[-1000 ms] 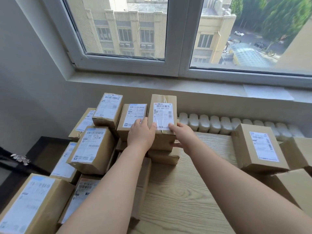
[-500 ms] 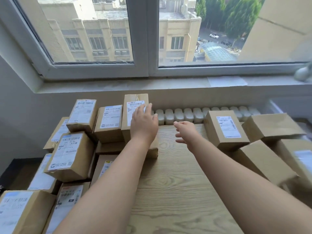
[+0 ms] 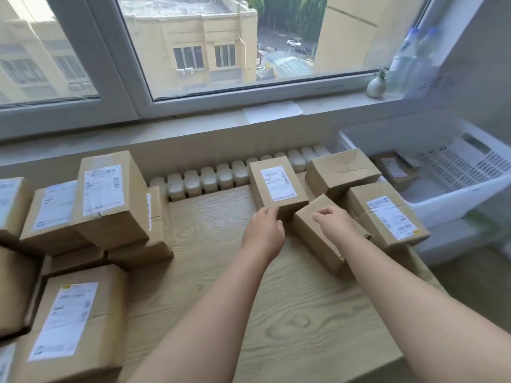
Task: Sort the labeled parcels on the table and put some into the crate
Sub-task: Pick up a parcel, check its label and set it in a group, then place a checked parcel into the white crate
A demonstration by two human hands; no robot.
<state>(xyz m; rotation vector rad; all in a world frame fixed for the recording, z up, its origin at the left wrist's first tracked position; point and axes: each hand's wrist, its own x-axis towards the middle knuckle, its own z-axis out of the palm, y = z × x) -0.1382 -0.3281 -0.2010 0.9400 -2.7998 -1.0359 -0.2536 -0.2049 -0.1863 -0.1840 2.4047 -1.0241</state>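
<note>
A labeled parcel (image 3: 278,186) lies at the back of the wooden table (image 3: 221,272). My left hand (image 3: 262,230) grips its near-left corner, fingers curled against the edge. My right hand (image 3: 334,222) hovers with curled fingers over a plain parcel (image 3: 312,239) just to the right and holds nothing. Behind these lie another plain parcel (image 3: 343,170) and a labeled one (image 3: 387,214). The white crate (image 3: 456,194) stands off the table's right end with one parcel (image 3: 392,167) inside. A stack of labeled parcels (image 3: 110,200) fills the table's left side.
A white radiator (image 3: 221,178) runs behind the table under the window sill. On the sill are a sheet of paper (image 3: 272,111), a small vase (image 3: 376,84) and plastic bottles (image 3: 409,59). Bare tabletop lies between the left stack and the right group.
Both hands left the tall parcel on the left stack and swung right with my view. My left hand now holds the labeled parcel's corner; my right hand's fingers have curled. The crate came into view.
</note>
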